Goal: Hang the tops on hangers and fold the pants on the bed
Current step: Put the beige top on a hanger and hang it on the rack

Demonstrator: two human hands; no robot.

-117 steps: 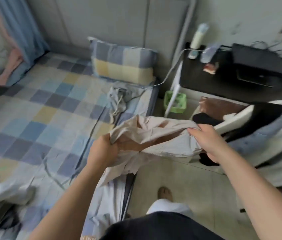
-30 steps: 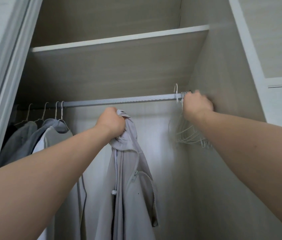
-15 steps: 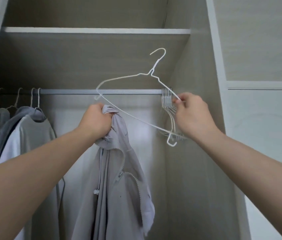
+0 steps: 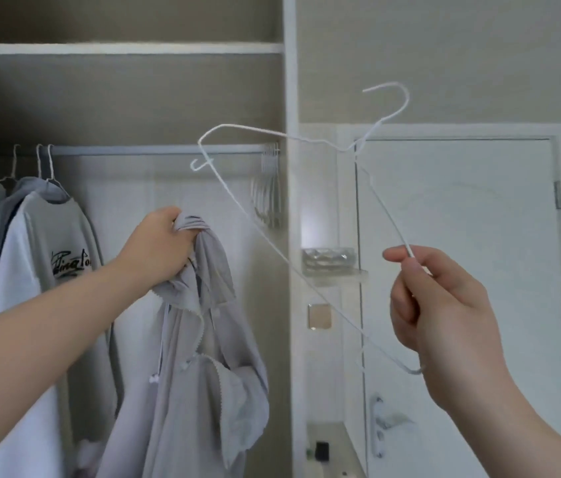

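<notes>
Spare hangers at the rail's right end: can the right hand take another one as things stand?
Probably not yet. The right hand already pinches a white hanger and sits out beside the wardrobe, away from the spare hangers; nothing blocks them otherwise.

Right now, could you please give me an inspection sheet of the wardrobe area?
Surface: wardrobe rail, shelf above.
Job's things: grey zip top hanging from left hand; white wire hanger tilted, off the rail, in right hand.
Clutter: spare hangers bunched at rail's right end; hung tops at left.
Grips: both closed, one thing each.
Cables: nothing seen.
Surroundings: white door at right.
</notes>
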